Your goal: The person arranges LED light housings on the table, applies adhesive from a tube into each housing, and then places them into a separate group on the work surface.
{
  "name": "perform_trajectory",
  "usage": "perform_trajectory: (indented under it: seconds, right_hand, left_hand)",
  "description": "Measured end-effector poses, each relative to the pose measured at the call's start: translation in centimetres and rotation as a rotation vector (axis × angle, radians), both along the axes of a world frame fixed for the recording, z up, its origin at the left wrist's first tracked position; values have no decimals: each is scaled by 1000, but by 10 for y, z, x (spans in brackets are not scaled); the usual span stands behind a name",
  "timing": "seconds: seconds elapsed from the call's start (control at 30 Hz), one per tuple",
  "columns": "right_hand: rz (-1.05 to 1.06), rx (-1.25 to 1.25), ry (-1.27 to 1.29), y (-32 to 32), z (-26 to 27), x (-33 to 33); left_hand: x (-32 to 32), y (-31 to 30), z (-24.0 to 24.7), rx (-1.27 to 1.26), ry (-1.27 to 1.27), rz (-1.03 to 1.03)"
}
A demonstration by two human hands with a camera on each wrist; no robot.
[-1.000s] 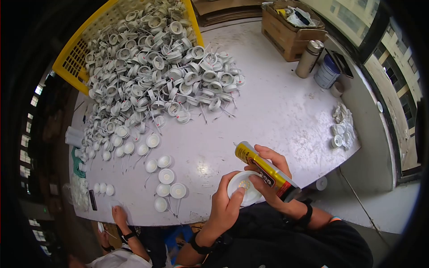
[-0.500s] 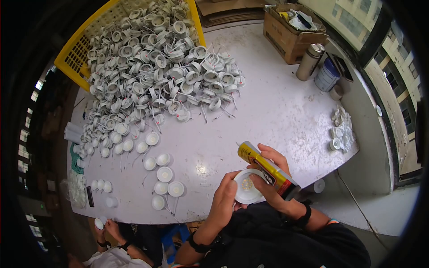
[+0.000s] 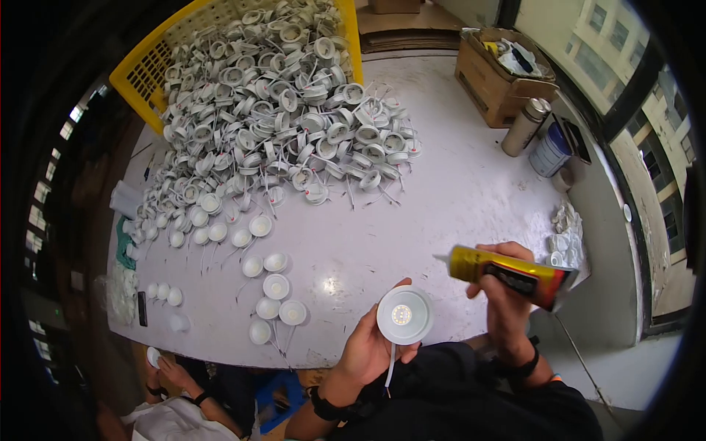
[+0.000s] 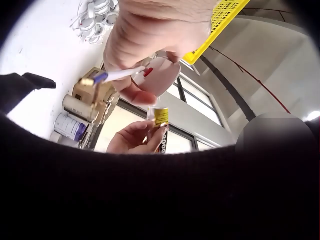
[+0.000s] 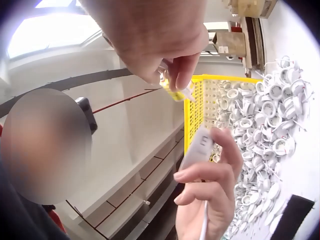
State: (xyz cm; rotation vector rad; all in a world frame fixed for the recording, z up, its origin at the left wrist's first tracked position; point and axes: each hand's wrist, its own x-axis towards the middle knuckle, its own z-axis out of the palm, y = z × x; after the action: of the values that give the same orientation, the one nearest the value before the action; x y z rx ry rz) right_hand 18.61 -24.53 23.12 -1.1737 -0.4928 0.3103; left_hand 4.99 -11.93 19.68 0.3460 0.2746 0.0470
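Note:
In the head view the left hand (image 3: 368,351) holds a round white lamp housing (image 3: 418,316) by its rim. Its face with small yellowish LEDs is turned up, and a white cable hangs below. The right hand (image 3: 507,305) grips a yellow, black and red glue tube (image 3: 540,279) whose pale nozzle points left, above and to the right of the housing, apart from it. The left wrist view shows the housing's back (image 4: 162,77) with a red spot and the cable (image 4: 120,73). In the right wrist view the left hand's fingers (image 5: 207,172) curl round the housing.
A yellow crate (image 3: 140,84) spills many white housings (image 3: 294,125) over the table (image 3: 441,198). Several lamps (image 3: 276,287) lie left of the hands. A cardboard box (image 3: 489,88), a flask (image 3: 523,128) and a can (image 3: 550,152) stand back right. Another person's hands (image 3: 173,371) show at lower left.
The right hand has moved right and away from the housing with the tube, which now lies flatter. The left hand holds the housing alone, its cable now in view. The head view has shifted slightly.

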Motion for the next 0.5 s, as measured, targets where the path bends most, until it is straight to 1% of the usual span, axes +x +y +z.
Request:
perform_trajectory:
  seconds: [0.07, 0.13, 0.17, 0.2, 0.27, 0.3, 0.37, 0.43, 0.5]
  right_hand:
    - [40, 21, 21, -6, 11, 0]
    - [165, -76, 36, -10, 20, -2]
    - [189, -72, 39, -8, 23, -4]
    - [190, -78, 37, -6, 23, -4]
    - [241, -166, -64, -2, 25, -4]
    - [253, -191, -34, 0, 26, -6]
    - [242, -221, -62, 6, 27, -9]
    - [233, -252, -90, 9, 27, -10]
    - [269, -264, -149, 10, 26, -10]
  left_hand:
    - [0, 0, 2, -41, -18, 24]
    - [-2, -2, 0, -41, -13, 25]
    - [-3, -2, -1, -34, -5, 17]
    - [-3, -2, -2, -40, -7, 19]
    - [-4, 0, -4, -27, -98, -6]
    - [-4, 1, -5, -32, -100, -5]
    - [-5, 3, -8, -41, -151, -46]
    - [-5, 3, -7, -29, -137, -55]
    - [-6, 2, -6, -18, -122, -64]
